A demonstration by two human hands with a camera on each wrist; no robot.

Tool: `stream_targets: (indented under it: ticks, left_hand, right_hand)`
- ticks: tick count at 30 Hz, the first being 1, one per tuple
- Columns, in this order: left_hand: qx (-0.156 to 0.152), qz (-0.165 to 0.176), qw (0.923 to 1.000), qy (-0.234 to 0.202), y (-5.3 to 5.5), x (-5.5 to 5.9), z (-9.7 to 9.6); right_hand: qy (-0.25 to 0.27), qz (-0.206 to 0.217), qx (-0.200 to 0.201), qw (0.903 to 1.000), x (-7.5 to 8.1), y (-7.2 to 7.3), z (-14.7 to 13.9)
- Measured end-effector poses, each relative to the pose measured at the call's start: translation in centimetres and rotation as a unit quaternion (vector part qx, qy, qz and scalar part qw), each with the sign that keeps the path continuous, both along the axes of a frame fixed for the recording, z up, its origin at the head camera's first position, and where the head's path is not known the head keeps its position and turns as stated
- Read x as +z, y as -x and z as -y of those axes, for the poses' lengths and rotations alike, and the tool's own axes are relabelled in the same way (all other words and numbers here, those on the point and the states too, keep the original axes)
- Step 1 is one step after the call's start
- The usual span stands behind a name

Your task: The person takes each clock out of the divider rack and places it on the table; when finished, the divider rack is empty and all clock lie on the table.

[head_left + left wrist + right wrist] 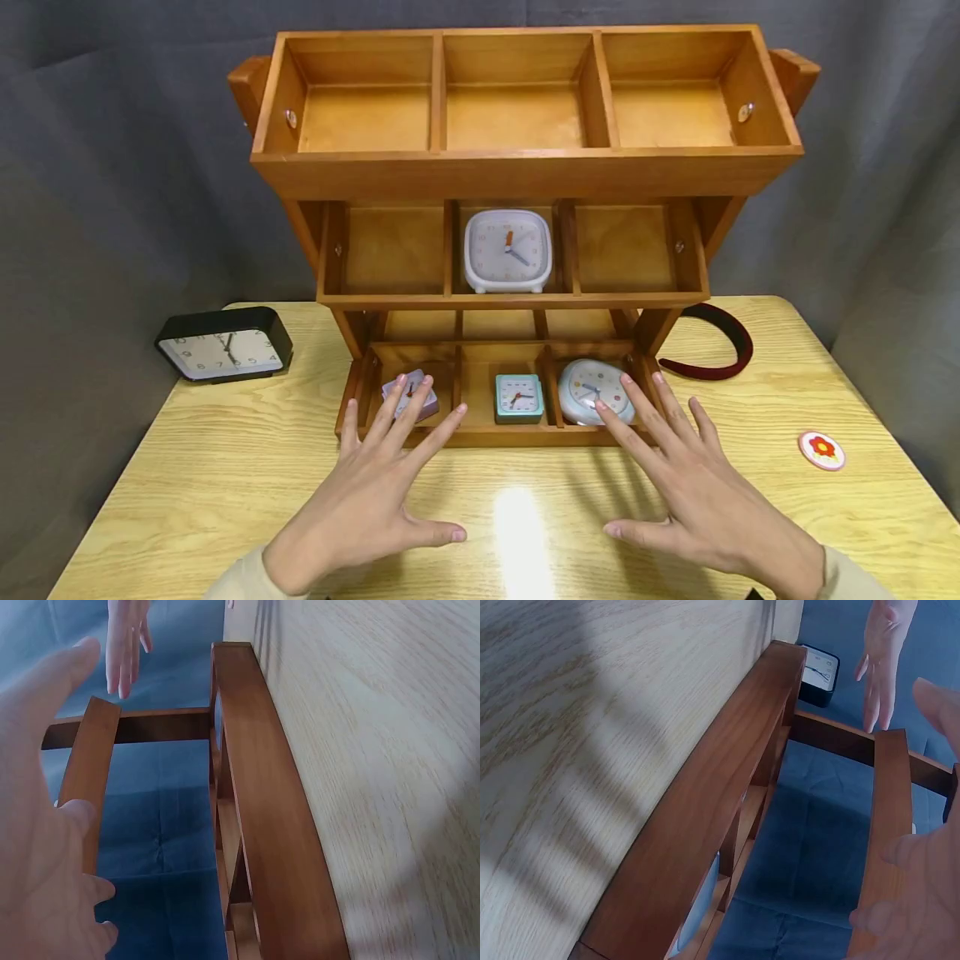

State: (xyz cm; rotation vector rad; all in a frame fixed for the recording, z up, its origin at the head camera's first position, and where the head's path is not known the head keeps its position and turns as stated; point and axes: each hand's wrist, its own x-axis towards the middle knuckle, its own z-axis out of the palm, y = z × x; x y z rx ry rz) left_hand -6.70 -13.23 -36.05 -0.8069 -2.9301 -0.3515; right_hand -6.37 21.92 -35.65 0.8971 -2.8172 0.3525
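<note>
Both hands hang spread before a three-tier wooden organizer and hold nothing. The left hand is nearest the bottom tier's left compartment, its fingers overlapping a small purple alarm clock in the head view. Over on the right, the right hand has its fingertips in front of a pale blue rounded clock, partly hiding it. Between them, a small teal square clock stands in the middle compartment. A white rounded-square clock sits in the middle tier's center compartment.
A black desk clock stands left of the organizer on the light wood table. At the right lie a dark red headband and a round flower-patterned disc. Grey cloth hangs behind.
</note>
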Motion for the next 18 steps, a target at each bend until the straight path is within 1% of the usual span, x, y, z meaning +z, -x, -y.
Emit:
stream_targets:
  ticks: [5, 9, 12, 15, 18]
  left_hand:
    - [0.007, -0.005, 0.9999, -0.005, 0.2, -0.2, 0.3]
    - [0.027, -0.012, 0.9993, -0.022, 0.8, -0.4, 0.7]
    - [0.045, -0.017, 0.9982, -0.036, 1.3, -0.8, 1.3]
    - [0.063, -0.007, 0.9960, -0.063, 1.8, -1.4, 2.0]
    - [0.084, 0.008, 0.9914, -0.100, 2.6, -2.0, 2.9]
  right_hand:
    - [0.002, 0.001, 0.002, 1.0000, 0.0, 0.0, 0.0]
    - [0.003, 0.002, 0.003, 1.0000, -0.1, 0.0, 0.0]
    - [0.004, 0.004, 0.003, 1.0000, -0.3, 0.0, 0.0]
    - [0.003, 0.005, 0.001, 1.0000, -0.3, 0.1, 0.0]
    - [0.003, 0.009, 0.000, 1.0000, -0.3, 0.1, 0.1]
